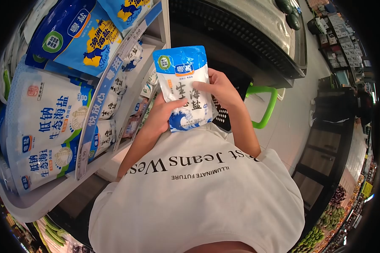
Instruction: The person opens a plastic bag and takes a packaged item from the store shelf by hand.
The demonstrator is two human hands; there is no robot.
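Note:
A blue-and-white bag of sea salt [183, 88] is held up in front of my chest, its printed front facing me. My left hand [158, 114] grips its lower left edge, thumb across the front. On the right edge, higher up, my right hand [221, 88] pinches the bag with its thumb on the printed characters. The fingers behind the bag are hidden. Close to my left is a shelf [50, 200] stocked with more salt bags [50, 122], and blue salt bags [82, 36] stand above them.
A black shopping basket [234, 101] with a green handle [268, 107] is just beyond my right hand. Ahead stands a dark display counter [240, 33]. To the right runs a pale tiled floor [283, 126], with another person [335, 107] partly visible. Vegetables [314, 238] lie at lower right.

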